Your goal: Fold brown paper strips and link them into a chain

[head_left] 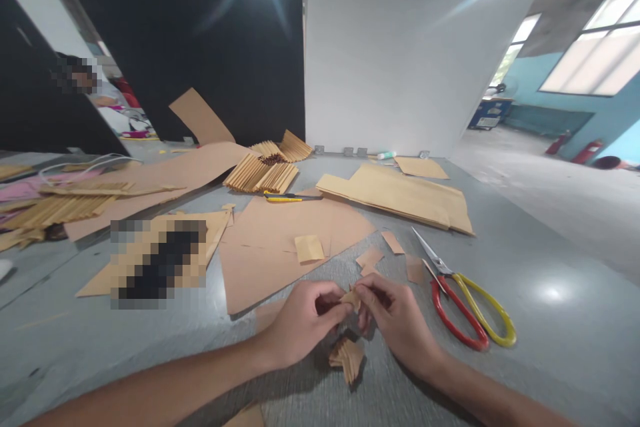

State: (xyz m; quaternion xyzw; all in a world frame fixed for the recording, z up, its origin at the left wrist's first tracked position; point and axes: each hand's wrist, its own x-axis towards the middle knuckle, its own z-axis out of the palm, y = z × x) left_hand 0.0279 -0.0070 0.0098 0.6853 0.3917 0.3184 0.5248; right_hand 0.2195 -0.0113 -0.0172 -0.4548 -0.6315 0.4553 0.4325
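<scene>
Between my two hands is a small piece of tan paper, pinched from both sides. My left hand grips it with thumb and fingers closed, and my right hand holds its other side the same way. Just below them on the table lies a small folded paper bundle. A pair of scissors with one red and one yellow handle rests to the right of my right hand, blades apart. Small brown paper pieces are scattered beyond my hands, and a square yellowish piece sits on a large brown sheet.
A yellow and black utility knife lies by stacked folded paper strips. Flat kraft paper lies at the back right. Long brown paper stretches left. Black and white panels stand behind. A person is at far left.
</scene>
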